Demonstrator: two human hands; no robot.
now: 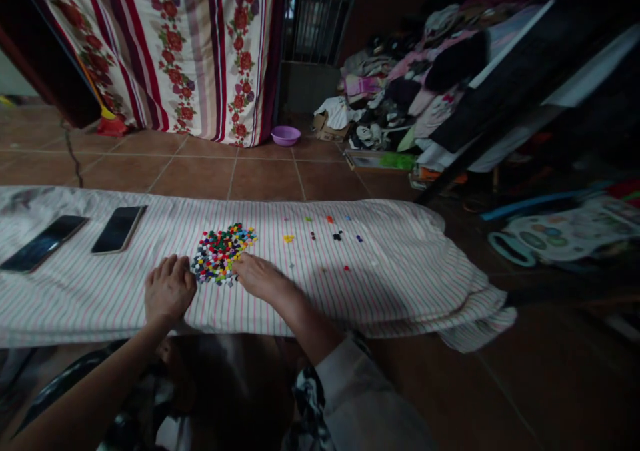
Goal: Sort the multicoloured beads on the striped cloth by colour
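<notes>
A heap of small colourful bead-like pieces (220, 245) lies on a striped cloth in front of me. My right hand (256, 275) reaches into the heap's right edge with fingertips pinched together; whatever they hold, if anything, is hidden. Left of the heap, my left hand (171, 285) rests on the cloth, its fingers curled and close together. To the right, small groups of pieces lie apart by colour: yellow (289, 238), orange (329, 219), black (337, 235), dark blue (359, 238), brown (313, 235) and red (347, 267).
Two dark phones, one nearer the edge (45, 243) and one closer (119, 229), lie on the left of the striped cloth (400, 271). Beyond stand a floral curtain (200, 51), a purple basin (285, 136) and a pile of clothes (400, 84) on the tiled floor.
</notes>
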